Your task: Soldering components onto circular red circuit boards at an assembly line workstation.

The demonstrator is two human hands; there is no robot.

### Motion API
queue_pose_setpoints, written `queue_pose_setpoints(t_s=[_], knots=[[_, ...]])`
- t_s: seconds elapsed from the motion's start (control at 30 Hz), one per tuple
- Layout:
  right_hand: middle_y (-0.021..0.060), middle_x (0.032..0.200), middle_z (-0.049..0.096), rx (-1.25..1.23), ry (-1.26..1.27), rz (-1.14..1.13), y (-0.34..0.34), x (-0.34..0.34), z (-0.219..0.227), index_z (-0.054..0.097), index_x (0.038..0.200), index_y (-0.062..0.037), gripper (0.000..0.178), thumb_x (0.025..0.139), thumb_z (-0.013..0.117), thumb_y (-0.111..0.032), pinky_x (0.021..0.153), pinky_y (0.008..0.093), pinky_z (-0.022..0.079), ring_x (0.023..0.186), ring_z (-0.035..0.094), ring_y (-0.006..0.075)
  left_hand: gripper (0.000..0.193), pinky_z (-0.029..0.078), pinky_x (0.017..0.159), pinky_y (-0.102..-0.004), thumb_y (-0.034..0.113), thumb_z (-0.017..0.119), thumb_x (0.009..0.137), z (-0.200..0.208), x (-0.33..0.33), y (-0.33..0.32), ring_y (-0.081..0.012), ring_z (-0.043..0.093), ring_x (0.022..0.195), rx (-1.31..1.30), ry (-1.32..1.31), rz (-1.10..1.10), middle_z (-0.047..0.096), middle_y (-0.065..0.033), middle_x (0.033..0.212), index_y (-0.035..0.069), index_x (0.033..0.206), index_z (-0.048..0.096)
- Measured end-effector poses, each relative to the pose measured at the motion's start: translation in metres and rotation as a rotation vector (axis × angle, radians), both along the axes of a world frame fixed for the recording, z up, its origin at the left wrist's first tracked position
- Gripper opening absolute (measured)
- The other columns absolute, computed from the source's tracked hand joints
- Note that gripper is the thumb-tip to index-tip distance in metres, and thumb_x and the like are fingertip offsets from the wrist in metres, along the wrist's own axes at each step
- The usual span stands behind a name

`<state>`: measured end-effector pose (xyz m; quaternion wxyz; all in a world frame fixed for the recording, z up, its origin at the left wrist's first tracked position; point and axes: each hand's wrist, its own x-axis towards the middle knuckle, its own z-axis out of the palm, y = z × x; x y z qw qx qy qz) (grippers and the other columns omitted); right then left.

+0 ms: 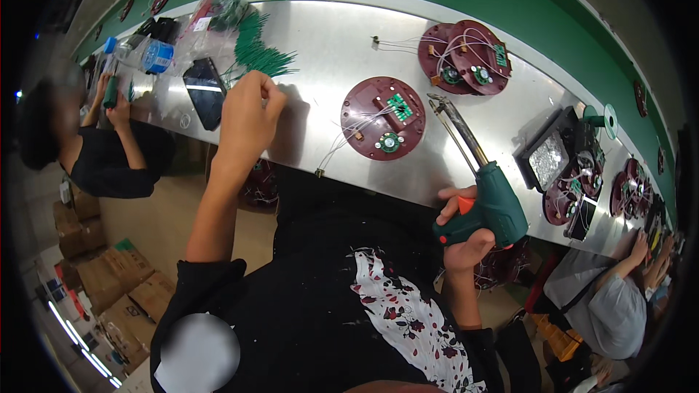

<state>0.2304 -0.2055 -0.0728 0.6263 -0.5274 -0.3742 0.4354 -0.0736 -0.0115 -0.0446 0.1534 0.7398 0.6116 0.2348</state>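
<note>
My right hand (470,253) is wrapped round the handle of a dark green soldering gun (507,207) with a red trigger. The gun's long metal tip points up and left, beside a round maroon plate (364,109) that carries a small green circuit board, a round component and thin white wires. My left hand (246,113) is raised over the bench with its fingers curled together. Whatever its fingertips pinch, if anything, is hidden. Just behind it lies a spread of thin green wires (255,47). A dark phone-like slab (204,94) rests close to its left side.
Two overlapping maroon plates (477,58) lie at the back of the metal bench (313,36). To the right stand a black tray (547,160), a green spool (601,121) and more plates. A plastic bottle (149,54) lies at left. Co-workers sit on both sides; cardboard boxes (116,276) are on the floor.
</note>
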Motion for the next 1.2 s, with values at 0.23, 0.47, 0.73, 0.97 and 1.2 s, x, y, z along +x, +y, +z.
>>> queue_pose_setpoints(t_s=[0.23,0.47,0.73,0.97,1.2], knots=[[0.0222,0.110,0.067,0.032,-0.118,-0.127,-0.006,0.001,-0.008,0.055,0.125,0.0074,0.094,0.091,0.047,-0.081,0.060,0.0255,0.048,0.071,0.061,0.0140,0.008,0.054,0.071,-0.0345,0.005,0.067,0.093,0.013,0.075,-0.008,-0.0251,0.069,0.076,0.007,-0.382,-0.288,0.068,-0.0132,0.080,-0.002,0.095,0.064],[0.0158,0.109,0.067,0.092,-0.022,-0.046,-0.012,0.002,-0.013,0.058,0.127,0.0071,0.083,0.095,0.054,-0.069,0.078,0.0378,0.057,0.075,0.063,0.0152,0.017,0.052,0.076,-0.0271,0.005,0.071,0.093,0.002,0.104,0.009,-0.0148,0.066,0.081,-0.191,-0.424,-0.433,0.070,-0.0078,0.085,-0.004,0.105,0.067],[0.0095,0.088,0.059,0.069,0.078,-0.056,0.007,-0.027,-0.006,0.053,0.126,0.0058,0.080,0.100,0.043,-0.069,0.104,0.0620,0.050,0.073,0.060,0.0163,0.017,0.053,0.075,-0.0284,0.005,0.071,0.093,0.000,0.120,-0.034,-0.0162,0.067,0.076,-0.144,-0.384,-0.340,0.071,-0.0098,0.086,-0.003,0.107,0.067],[0.0103,0.090,0.062,0.070,0.093,-0.115,0.010,-0.023,-0.007,0.053,0.127,0.0055,0.086,0.097,0.043,-0.074,0.096,0.0510,0.056,0.074,0.061,0.0159,0.012,0.049,0.074,-0.0381,0.008,0.071,0.091,0.004,0.116,-0.044,-0.0269,0.063,0.075,-0.134,-0.328,-0.405,0.067,-0.0108,0.080,0.001,0.100,0.065],[0.0132,0.106,0.067,0.036,-0.158,-0.137,-0.024,0.010,-0.020,0.056,0.132,0.0059,0.092,0.090,0.055,-0.076,0.067,0.0276,0.053,0.080,0.064,0.0147,0.008,0.043,0.089,-0.0398,0.007,0.069,0.092,0.007,0.126,-0.036,-0.0276,0.060,0.082,0.025,-0.183,-0.565,0.064,-0.0082,0.082,0.004,0.095,0.062]])
